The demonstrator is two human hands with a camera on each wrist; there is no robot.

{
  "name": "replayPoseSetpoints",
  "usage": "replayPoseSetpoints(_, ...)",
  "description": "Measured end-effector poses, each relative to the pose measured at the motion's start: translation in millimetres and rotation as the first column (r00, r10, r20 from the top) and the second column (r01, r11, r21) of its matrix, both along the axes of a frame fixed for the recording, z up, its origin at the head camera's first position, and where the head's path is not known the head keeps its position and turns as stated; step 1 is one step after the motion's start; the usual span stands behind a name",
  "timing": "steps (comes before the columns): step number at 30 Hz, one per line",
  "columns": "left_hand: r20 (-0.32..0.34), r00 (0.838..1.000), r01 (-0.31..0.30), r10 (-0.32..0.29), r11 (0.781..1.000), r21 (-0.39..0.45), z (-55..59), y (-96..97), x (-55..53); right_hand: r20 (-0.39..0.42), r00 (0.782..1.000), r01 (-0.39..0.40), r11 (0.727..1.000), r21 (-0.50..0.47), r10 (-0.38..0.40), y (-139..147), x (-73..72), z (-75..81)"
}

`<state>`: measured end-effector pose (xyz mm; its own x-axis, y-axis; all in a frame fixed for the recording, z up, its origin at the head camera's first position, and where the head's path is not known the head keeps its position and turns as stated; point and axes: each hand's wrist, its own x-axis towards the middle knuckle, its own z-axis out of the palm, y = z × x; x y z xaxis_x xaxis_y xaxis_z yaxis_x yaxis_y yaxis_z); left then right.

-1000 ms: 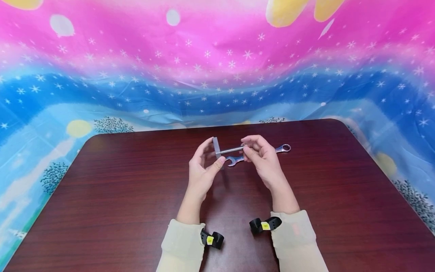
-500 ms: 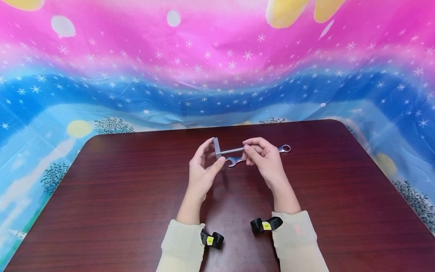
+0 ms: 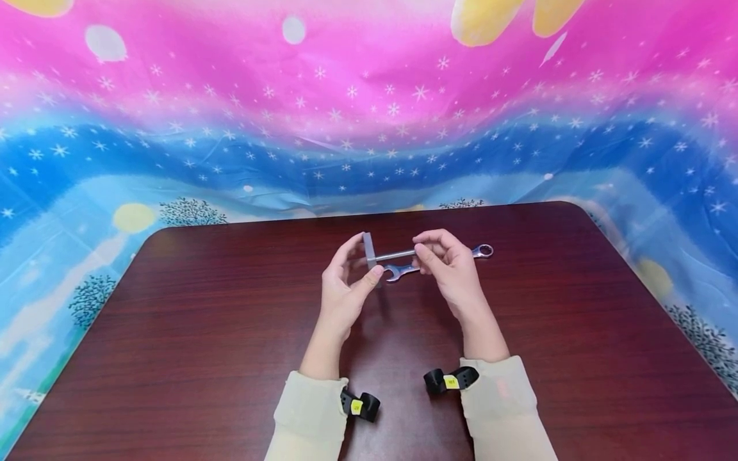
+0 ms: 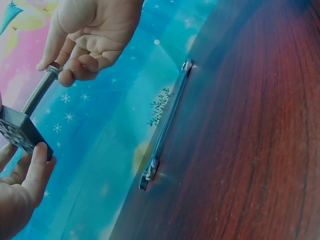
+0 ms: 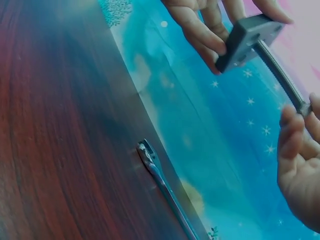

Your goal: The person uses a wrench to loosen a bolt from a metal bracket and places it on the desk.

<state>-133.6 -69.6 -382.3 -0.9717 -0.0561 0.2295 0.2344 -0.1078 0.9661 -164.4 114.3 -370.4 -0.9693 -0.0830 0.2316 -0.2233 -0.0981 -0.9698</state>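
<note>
In the head view my left hand (image 3: 341,291) holds a grey square block (image 3: 369,250) by its edges, fingers on the far side and thumb on the near one. A long threaded bolt (image 3: 394,255) sticks out of the block's face towards the right. My right hand (image 3: 455,275) pinches the bolt's outer end between thumb and fingers. In the left wrist view, the bolt (image 4: 40,92) shows its thread and a wider end at the right fingertips (image 4: 65,77). Several holes mark the block (image 5: 247,42) in the right wrist view. Both hands hold these parts above the table.
A combination wrench (image 3: 398,273) lies on the dark red wooden table (image 3: 202,333) behind the right hand, its ring end to the right. Beyond the table's far edge hangs a pink and blue snowflake cloth (image 3: 369,128). Black wrist cameras (image 3: 360,406) sit at both sleeves.
The right thumb and fingers have shifted slightly at the bolt's end, closing and then spreading a little. The left hand and the block stay almost still; the wrench has not moved.
</note>
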Motion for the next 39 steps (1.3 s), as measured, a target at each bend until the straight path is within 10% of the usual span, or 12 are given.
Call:
replayPoseSetpoints(29, -0.01, 1.0, -0.006, 0.006, 1.0, 0.001, -0.8, -1.4, -0.7, -0.03, 0.984, -0.177, 0.983, -0.041, 0.176, 8.5, 0.9, -3.8)
replayPoseSetpoints(39, -0.001, 1.0, 0.018, -0.018, 1.0, 0.013, 0.4, 1.2, 1.1, 0.04, 0.997, -0.063, 0.998, -0.016, 0.063, 4.9, 1.2, -2.1)
